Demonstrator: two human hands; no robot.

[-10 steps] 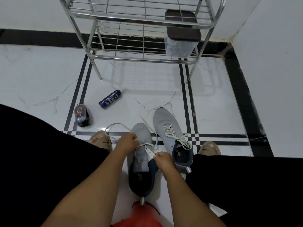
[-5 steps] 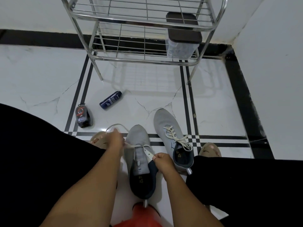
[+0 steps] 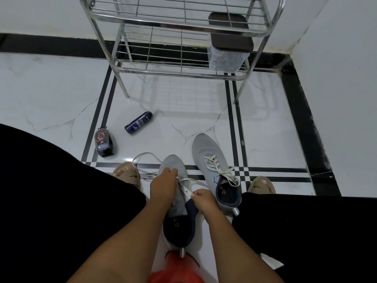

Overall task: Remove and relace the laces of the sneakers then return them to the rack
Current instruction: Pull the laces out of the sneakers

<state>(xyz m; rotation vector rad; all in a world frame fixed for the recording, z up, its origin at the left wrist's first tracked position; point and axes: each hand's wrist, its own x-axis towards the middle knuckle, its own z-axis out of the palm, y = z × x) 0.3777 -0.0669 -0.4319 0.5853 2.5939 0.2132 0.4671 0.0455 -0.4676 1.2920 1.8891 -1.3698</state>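
Observation:
Two grey sneakers with dark heels lie on the white tiled floor between my legs. The near sneaker (image 3: 173, 166) points away from me, and its white lace (image 3: 142, 156) runs loose in a loop to the left. My left hand (image 3: 163, 185) pinches that lace over the eyelets. My right hand (image 3: 204, 201) grips the eyelet flap at the sneaker's right side. The second sneaker (image 3: 206, 152) lies to the right, laced, with its lace ends loose. The steel wire rack (image 3: 179, 72) stands ahead against the wall.
A dark shoe-polish bottle (image 3: 104, 142) and a blue tube (image 3: 139, 122) lie on the floor at the left. A clear box with a dark lid (image 3: 228, 48) sits on the rack's lower shelf. My sandalled feet (image 3: 127, 173) flank the sneakers. A red thing (image 3: 175, 270) sits under me.
My left hand went out to the left with the lace, then came back over the near sneaker's eyelets. My right hand has stayed on the flap.

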